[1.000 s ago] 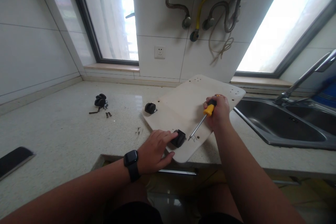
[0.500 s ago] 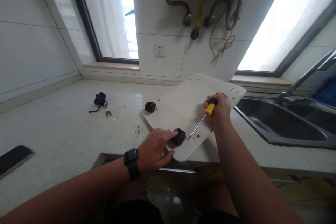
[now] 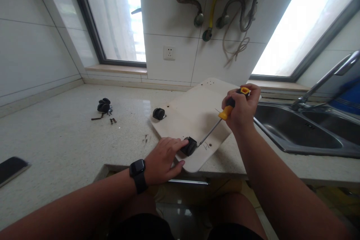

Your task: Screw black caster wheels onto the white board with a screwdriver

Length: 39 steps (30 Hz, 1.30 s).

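Observation:
A cream-white board (image 3: pixel 194 108) with rounded corners and small holes lies on the counter. My left hand (image 3: pixel 165 157), with a black watch on the wrist, steadies a black caster (image 3: pixel 189 146) at the board's near corner; its fingers rest on the wheel and its thumb on the board's edge. In my right hand (image 3: pixel 242 108) is a yellow-and-black screwdriver (image 3: pixel 225 113), gripped by the handle and slanting down to the left. Its tip meets the right side of the caster's base; any screw there is too small to make out. Another caster (image 3: pixel 159 113) stands at the board's left corner.
Loose casters (image 3: pixel 104 105) lie on the counter at left, with several screws (image 3: pixel 112 120) by them. A dark flat object (image 3: pixel 12 168) is at the far left. To the right is a steel sink (image 3: pixel 295 127) with a faucet (image 3: pixel 323 80); pipes run down the back wall.
The screwdriver's tip has moved left from the board's surface to the caster's base. My right hand has risen and shifted right, tilting the handle. My left hand stays on the caster.

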Each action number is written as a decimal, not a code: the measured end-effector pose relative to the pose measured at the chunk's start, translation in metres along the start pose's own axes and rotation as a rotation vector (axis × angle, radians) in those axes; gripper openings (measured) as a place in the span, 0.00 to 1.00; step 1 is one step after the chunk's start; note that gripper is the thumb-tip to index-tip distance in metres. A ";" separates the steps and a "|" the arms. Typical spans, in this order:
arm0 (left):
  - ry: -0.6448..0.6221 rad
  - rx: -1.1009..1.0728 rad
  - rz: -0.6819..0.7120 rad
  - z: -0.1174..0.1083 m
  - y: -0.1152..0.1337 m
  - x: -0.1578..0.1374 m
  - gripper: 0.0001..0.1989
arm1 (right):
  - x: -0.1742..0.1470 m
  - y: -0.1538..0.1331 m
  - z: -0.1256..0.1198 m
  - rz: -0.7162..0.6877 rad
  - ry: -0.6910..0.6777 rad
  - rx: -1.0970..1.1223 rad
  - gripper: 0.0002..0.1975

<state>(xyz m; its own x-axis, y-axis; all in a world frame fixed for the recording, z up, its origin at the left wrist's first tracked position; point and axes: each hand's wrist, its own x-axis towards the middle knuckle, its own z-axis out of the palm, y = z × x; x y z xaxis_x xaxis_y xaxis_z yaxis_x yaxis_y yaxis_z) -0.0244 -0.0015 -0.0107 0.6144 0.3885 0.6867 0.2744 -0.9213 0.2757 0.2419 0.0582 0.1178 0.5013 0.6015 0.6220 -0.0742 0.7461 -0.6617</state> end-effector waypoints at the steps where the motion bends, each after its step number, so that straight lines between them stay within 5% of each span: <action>1: 0.001 0.001 0.000 0.000 0.000 0.000 0.32 | -0.001 -0.002 0.001 -0.017 -0.015 -0.007 0.21; 8: -0.002 -0.004 -0.003 0.000 0.000 0.000 0.34 | -0.011 -0.017 0.009 -0.196 -0.202 -0.130 0.19; 27: -0.006 0.005 -0.003 -0.002 0.000 0.001 0.33 | -0.031 -0.046 0.025 -0.333 -0.432 -0.314 0.17; 39: -0.036 0.001 -0.055 0.000 0.000 -0.001 0.35 | -0.035 -0.086 0.044 -0.471 -0.947 -0.639 0.23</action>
<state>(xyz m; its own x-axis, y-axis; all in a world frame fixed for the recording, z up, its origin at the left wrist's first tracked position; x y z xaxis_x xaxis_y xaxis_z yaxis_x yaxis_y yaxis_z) -0.0250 -0.0015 -0.0110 0.6244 0.4393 0.6458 0.3098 -0.8983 0.3115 0.1926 -0.0142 0.1710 -0.4760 0.4801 0.7369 0.5123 0.8324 -0.2114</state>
